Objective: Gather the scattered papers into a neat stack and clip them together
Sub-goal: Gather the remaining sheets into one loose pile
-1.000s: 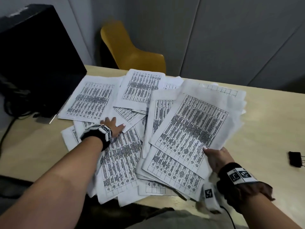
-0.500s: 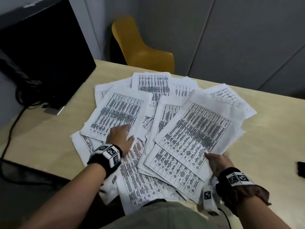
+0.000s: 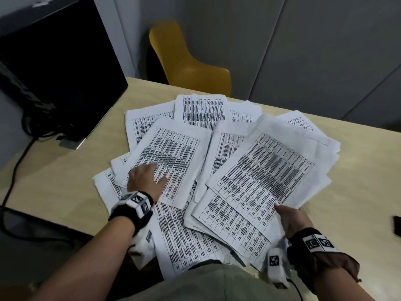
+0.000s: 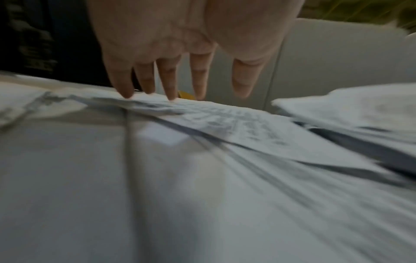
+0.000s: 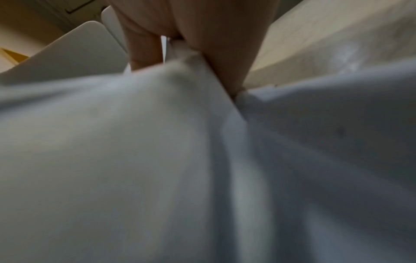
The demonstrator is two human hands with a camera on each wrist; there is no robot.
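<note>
Several printed papers lie fanned and overlapping on the beige table. My left hand lies flat with straight fingers on a table-printed sheet at the left of the pile. My right hand pinches the near right edge of a bundle of sheets, thumb on top; in the right wrist view the fingers clamp white paper. A black binder clip sits at the right frame edge, cut off.
A black monitor with cables stands at the far left of the table. A yellow chair is behind the table against a grey wall. Some sheets overhang the near table edge toward my lap.
My left hand has slid the left sheet right and nearer, onto the middle of the pile. The right hand keeps its grip on the bundle. The head view has shifted.
</note>
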